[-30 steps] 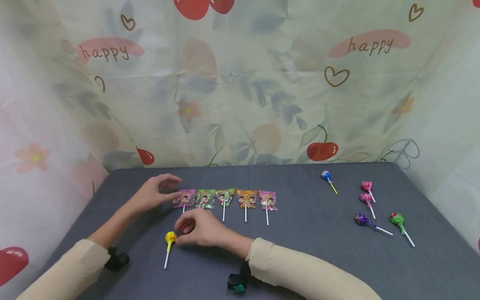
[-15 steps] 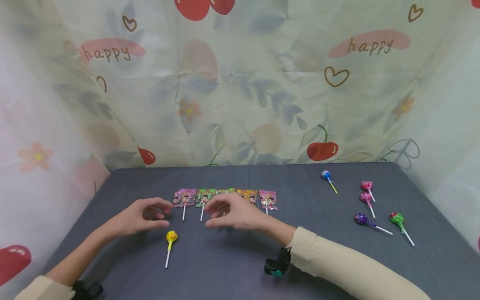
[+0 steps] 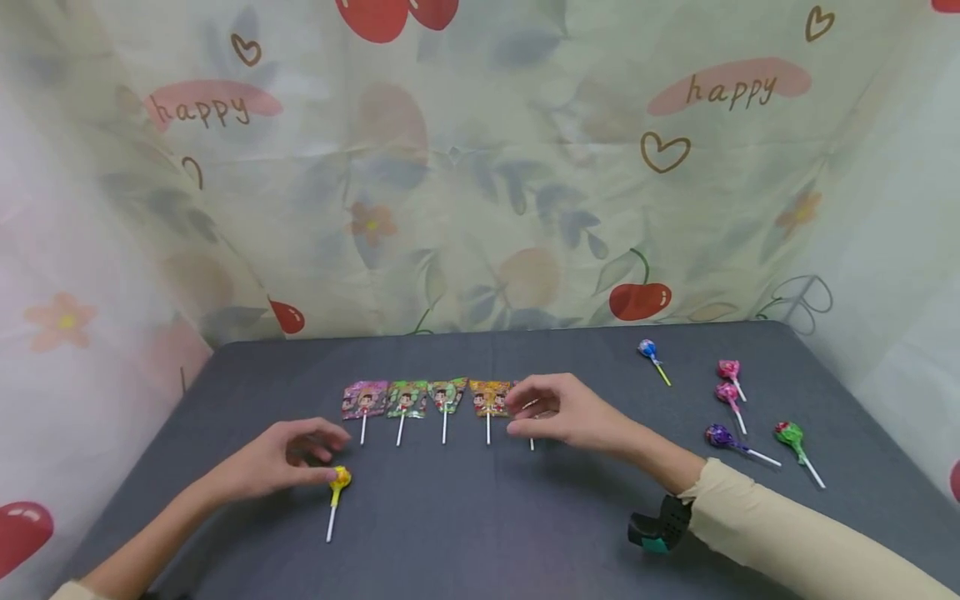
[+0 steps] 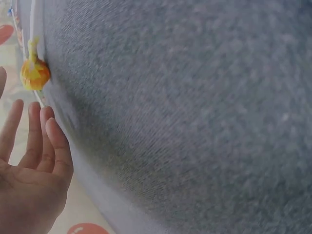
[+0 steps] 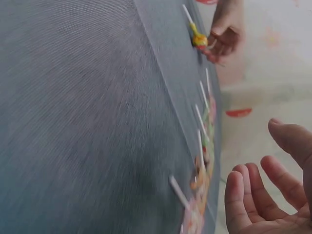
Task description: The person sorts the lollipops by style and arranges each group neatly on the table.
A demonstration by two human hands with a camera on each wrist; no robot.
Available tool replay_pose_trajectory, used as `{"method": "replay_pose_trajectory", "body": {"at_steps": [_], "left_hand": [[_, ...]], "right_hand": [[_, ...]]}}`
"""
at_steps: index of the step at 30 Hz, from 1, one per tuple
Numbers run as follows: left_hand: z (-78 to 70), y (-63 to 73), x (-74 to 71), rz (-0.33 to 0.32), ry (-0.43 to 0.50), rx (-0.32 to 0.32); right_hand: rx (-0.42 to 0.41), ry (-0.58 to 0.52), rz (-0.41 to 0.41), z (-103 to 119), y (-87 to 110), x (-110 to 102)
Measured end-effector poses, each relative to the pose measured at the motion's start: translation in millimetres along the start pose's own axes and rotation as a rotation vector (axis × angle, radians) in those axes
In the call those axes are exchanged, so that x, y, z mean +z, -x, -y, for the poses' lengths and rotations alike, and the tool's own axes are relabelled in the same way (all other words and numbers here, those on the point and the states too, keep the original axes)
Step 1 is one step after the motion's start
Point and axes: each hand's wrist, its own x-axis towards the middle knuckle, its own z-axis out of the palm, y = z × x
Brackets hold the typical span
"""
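A yellow lollipop (image 3: 339,481) lies on the dark table, its white stick toward the near edge. My left hand (image 3: 277,458) is just left of its round head, fingers loosely bent with nothing held. In the left wrist view the lollipop (image 4: 35,74) shows beyond the fingertips of the left hand (image 4: 36,170). A row of flat-wrapped lollipops (image 3: 407,400) in pink, green and orange lies farther back. Above the right end of that row hovers my right hand (image 3: 570,412), fingers loosely bent and holding nothing. It partly hides the rightmost pink packet.
At the right of the table (image 3: 480,517) lie a blue lollipop (image 3: 648,350), two pink lollipops (image 3: 727,392), a purple lollipop (image 3: 720,436) and a green lollipop (image 3: 791,435). A patterned curtain (image 3: 465,167) hangs behind the table's far edge.
My right hand has moved right, from beside the yellow lollipop to the row's right end. My left hand has come back from the row's left end toward the yellow lollipop.
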Motion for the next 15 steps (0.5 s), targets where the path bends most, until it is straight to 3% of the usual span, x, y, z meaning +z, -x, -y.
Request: {"method": "replay_pose_trajectory", "body": {"at_steps": [6,15], "left_hand": [[4.3,0.4,3.5,-0.008,-0.012,0.008],[9.4,0.0,2.7,0.04,-0.013,0.031]], "right_hand": [[0.041,0.017,-0.054,-4,28.3,-29],[0.104,0.01,-0.155,-17,71.9,-57]]}}
